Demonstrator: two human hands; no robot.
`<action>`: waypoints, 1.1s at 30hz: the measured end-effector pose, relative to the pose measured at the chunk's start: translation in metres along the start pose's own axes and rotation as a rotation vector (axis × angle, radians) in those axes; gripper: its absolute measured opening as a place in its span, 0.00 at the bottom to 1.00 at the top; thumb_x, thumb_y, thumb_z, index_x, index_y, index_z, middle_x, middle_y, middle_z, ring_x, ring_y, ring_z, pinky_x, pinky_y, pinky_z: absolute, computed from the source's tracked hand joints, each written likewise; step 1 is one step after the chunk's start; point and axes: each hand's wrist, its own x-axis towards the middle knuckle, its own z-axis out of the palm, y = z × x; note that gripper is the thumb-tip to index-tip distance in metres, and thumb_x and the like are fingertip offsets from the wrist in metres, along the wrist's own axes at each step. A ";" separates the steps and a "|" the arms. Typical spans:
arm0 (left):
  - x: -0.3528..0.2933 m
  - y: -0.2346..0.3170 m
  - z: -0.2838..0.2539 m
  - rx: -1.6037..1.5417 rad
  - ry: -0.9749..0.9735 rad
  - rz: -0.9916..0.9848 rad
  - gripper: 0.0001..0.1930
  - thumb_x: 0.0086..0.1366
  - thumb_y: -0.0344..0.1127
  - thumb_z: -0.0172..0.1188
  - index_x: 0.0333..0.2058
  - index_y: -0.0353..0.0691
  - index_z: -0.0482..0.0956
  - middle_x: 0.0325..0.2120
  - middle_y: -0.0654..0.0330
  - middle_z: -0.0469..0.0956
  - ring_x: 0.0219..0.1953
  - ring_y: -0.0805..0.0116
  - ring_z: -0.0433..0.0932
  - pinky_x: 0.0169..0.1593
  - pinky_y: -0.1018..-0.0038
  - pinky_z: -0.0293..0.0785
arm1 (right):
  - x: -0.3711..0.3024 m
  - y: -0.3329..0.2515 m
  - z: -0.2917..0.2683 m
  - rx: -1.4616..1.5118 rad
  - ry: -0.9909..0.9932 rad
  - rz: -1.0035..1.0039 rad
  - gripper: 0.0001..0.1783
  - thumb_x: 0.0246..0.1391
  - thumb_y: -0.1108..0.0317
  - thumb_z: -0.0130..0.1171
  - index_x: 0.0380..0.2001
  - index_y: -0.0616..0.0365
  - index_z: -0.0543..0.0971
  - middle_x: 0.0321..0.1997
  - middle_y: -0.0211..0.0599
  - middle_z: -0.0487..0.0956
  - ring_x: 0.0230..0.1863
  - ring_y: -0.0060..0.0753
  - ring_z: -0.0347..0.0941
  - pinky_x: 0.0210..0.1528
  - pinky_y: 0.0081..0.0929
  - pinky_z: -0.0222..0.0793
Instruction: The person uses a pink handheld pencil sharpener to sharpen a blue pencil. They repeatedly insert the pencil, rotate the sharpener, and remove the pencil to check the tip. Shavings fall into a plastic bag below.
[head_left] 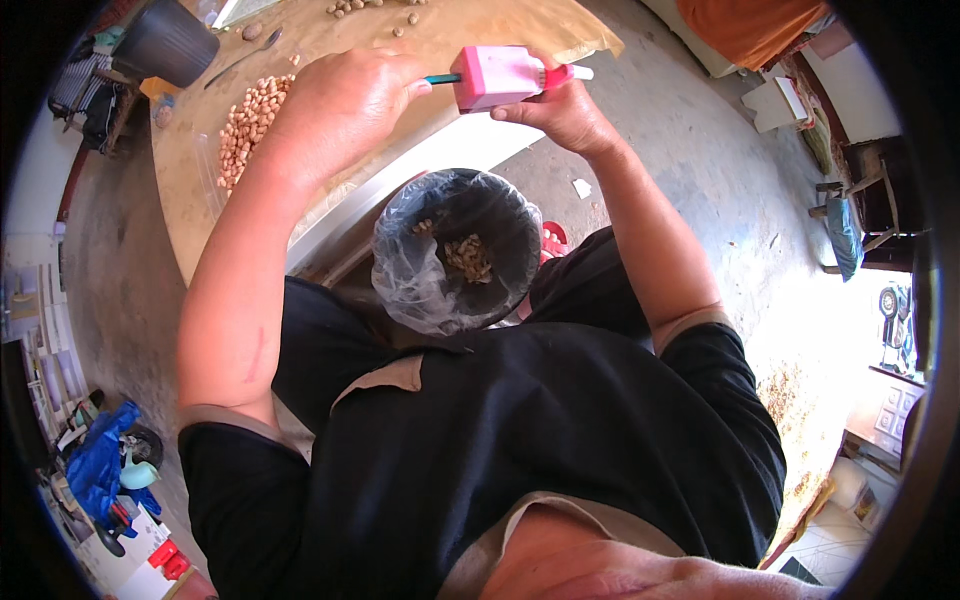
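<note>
In my left hand (pixel 345 105), closed with its fingers pinched together, is a thin dark-green pencil (pixel 441 78). Its far end goes into the side of a pink box-shaped pencil sharpener (pixel 488 78). My right hand (pixel 570 118) is wrapped round the sharpener's right side, thumb along its lower edge and the other fingers mostly hidden behind. A pink crank (pixel 560 76) with a white knob sticks out at that side, next to my fingers. Both hands are raised over the table's near edge, and the pencil tip is hidden inside the sharpener.
Shelled peanuts (pixel 250 125) are heaped on the brown-covered table (pixel 185 190), left of my left arm. A metal spoon (pixel 245 58) and a dark bucket (pixel 165 42) are beyond. Between my knees stands a plastic-lined bin (pixel 405 285) holding peanut shells (pixel 468 258).
</note>
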 end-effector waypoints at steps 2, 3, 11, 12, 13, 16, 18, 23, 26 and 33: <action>-0.001 0.008 -0.008 0.042 0.023 0.050 0.09 0.61 0.40 0.54 0.31 0.43 0.80 0.25 0.51 0.78 0.29 0.52 0.78 0.35 0.61 0.73 | -0.004 0.000 -0.004 0.072 -0.004 0.034 0.34 0.39 0.59 0.73 0.49 0.57 0.70 0.38 0.30 0.78 0.43 0.25 0.73 0.48 0.25 0.69; -0.003 0.011 -0.010 0.054 0.022 0.038 0.09 0.61 0.40 0.54 0.31 0.43 0.80 0.25 0.51 0.78 0.30 0.52 0.78 0.35 0.61 0.73 | -0.005 -0.001 -0.007 0.096 -0.025 0.046 0.36 0.38 0.61 0.74 0.50 0.56 0.69 0.40 0.31 0.78 0.45 0.26 0.72 0.49 0.27 0.69; 0.010 0.021 -0.025 0.044 -0.082 -0.013 0.10 0.62 0.39 0.54 0.36 0.42 0.79 0.21 0.49 0.74 0.23 0.52 0.73 0.29 0.62 0.68 | -0.010 0.019 -0.023 0.443 -0.055 0.044 0.32 0.38 0.65 0.73 0.48 0.59 0.72 0.43 0.33 0.78 0.46 0.30 0.73 0.52 0.30 0.68; 0.009 0.021 -0.028 0.045 -0.079 -0.025 0.10 0.62 0.39 0.54 0.36 0.41 0.79 0.21 0.49 0.74 0.23 0.52 0.73 0.29 0.64 0.68 | -0.009 0.019 -0.024 0.472 -0.037 0.024 0.31 0.38 0.65 0.73 0.47 0.58 0.74 0.41 0.32 0.79 0.44 0.28 0.74 0.51 0.28 0.69; 0.007 0.020 -0.031 0.046 -0.076 -0.036 0.10 0.62 0.39 0.54 0.36 0.41 0.79 0.21 0.49 0.74 0.23 0.52 0.72 0.30 0.65 0.68 | -0.010 0.016 -0.024 0.476 -0.016 -0.033 0.28 0.41 0.66 0.71 0.47 0.61 0.73 0.42 0.35 0.78 0.45 0.30 0.74 0.51 0.29 0.70; -0.004 -0.005 -0.041 -0.011 -0.009 -0.051 0.10 0.63 0.38 0.53 0.36 0.37 0.77 0.22 0.50 0.74 0.24 0.56 0.73 0.31 0.68 0.68 | -0.011 0.029 -0.046 0.607 0.039 0.018 0.26 0.45 0.66 0.67 0.48 0.62 0.72 0.43 0.37 0.78 0.47 0.32 0.74 0.50 0.32 0.71; -0.014 -0.025 -0.045 -0.114 0.044 -0.065 0.11 0.63 0.38 0.52 0.34 0.35 0.76 0.21 0.51 0.74 0.22 0.59 0.72 0.30 0.69 0.67 | -0.011 0.028 -0.058 0.679 0.077 -0.032 0.27 0.47 0.65 0.64 0.50 0.60 0.70 0.46 0.38 0.76 0.49 0.36 0.73 0.51 0.37 0.71; -0.037 -0.030 -0.044 -0.532 -0.019 -0.178 0.11 0.64 0.37 0.53 0.34 0.35 0.77 0.20 0.59 0.73 0.21 0.74 0.68 0.28 0.75 0.65 | -0.015 0.028 -0.056 0.708 0.037 0.008 0.28 0.46 0.65 0.66 0.51 0.58 0.70 0.46 0.37 0.76 0.50 0.36 0.72 0.55 0.35 0.67; -0.040 -0.020 -0.042 -0.647 -0.050 -0.213 0.09 0.64 0.35 0.54 0.34 0.34 0.78 0.22 0.61 0.75 0.22 0.76 0.67 0.29 0.77 0.65 | -0.015 0.033 -0.053 0.731 -0.014 0.027 0.30 0.44 0.66 0.67 0.51 0.58 0.69 0.47 0.36 0.76 0.51 0.35 0.71 0.58 0.34 0.63; -0.043 -0.012 -0.033 -0.611 -0.025 -0.146 0.09 0.64 0.33 0.54 0.34 0.34 0.77 0.22 0.64 0.72 0.22 0.79 0.65 0.27 0.81 0.62 | -0.019 0.015 -0.043 0.731 -0.054 0.034 0.29 0.43 0.66 0.68 0.50 0.59 0.71 0.45 0.35 0.77 0.51 0.34 0.71 0.59 0.35 0.62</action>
